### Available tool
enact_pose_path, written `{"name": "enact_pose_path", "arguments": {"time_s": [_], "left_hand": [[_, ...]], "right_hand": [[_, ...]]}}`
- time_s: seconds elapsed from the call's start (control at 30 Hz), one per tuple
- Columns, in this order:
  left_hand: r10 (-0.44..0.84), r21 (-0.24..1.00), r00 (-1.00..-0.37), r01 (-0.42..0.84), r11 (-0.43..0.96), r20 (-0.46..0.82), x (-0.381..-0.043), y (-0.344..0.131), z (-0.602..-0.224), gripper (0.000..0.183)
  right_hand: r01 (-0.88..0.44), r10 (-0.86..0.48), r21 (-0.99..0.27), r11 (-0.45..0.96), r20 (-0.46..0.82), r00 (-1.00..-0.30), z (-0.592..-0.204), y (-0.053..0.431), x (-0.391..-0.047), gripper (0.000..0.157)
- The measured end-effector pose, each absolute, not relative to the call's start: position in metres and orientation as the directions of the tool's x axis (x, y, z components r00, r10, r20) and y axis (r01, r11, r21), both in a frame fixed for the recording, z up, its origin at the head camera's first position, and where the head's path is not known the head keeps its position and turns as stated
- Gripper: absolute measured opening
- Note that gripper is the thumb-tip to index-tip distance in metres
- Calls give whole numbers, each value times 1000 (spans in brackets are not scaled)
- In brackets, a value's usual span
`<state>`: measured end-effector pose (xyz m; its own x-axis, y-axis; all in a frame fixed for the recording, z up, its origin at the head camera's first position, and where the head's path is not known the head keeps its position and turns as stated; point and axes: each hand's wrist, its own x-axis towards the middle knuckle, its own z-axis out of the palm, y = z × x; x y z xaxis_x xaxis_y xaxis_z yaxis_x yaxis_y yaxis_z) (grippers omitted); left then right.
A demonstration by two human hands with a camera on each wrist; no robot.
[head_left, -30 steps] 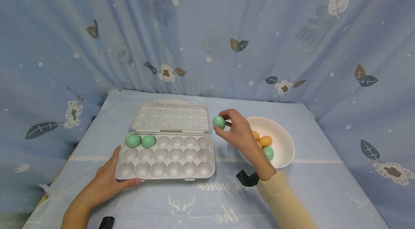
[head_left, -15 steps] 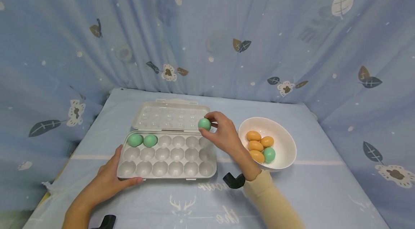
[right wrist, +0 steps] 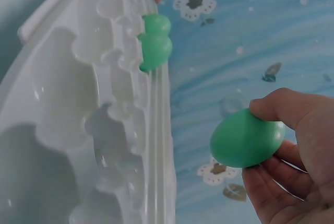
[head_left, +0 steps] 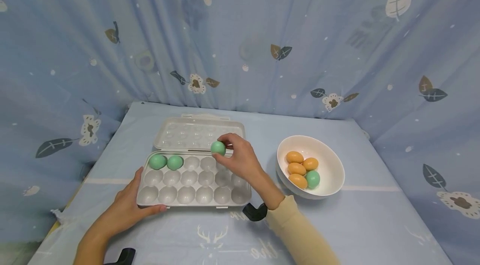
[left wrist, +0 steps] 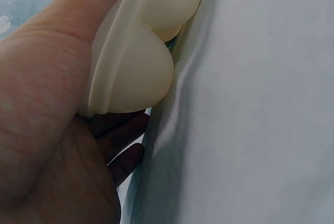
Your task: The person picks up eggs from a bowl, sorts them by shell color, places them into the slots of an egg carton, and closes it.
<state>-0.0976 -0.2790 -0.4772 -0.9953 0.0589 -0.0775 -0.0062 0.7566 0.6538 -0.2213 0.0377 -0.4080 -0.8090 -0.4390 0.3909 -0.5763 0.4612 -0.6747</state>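
Observation:
A white egg tray (head_left: 189,178) with rows of round hollows lies with its clear-looking lid (head_left: 198,133) folded back behind it. Two green eggs (head_left: 175,162) sit side by side at the left of its back row. My left hand (head_left: 121,208) grips the tray's front left corner, thumb along the front edge and fingers at the left side. Above the tray's back edge, right of those eggs, my right hand (head_left: 240,157) pinches another green egg (right wrist: 245,139) between thumb and fingers. That egg is clear of the hollows.
A white bowl (head_left: 331,173) stands right of the tray. Inside it are several orange eggs (head_left: 296,169) and one green egg (head_left: 313,179). A patterned blue curtain (head_left: 240,40) hangs behind the cloth-covered table (head_left: 356,223).
My right hand has carried the green egg leftward from beside the bowl to above the tray's back edge. The left hand keeps its place on the tray.

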Motion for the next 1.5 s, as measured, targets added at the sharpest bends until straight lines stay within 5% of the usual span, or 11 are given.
{"name": "enact_pose_path", "arguments": {"time_s": [0.67,1.07,1.5], "left_hand": [[52,653,-997,2,757,-57,-96,-277,-480,140],[56,648,-997,13,762,-46,-99,-277,-477,139],[55,644,-997,12,765,-48,-98,-275,-474,138]], "right_hand": [[-492,-501,-760,425,255,-827,-438,-7,-216,32],[-522,-501,-709,474,270,-822,-454,-24,-221,37],[-589,-542,-497,637,254,-801,-461,-36,-222,39]]}}
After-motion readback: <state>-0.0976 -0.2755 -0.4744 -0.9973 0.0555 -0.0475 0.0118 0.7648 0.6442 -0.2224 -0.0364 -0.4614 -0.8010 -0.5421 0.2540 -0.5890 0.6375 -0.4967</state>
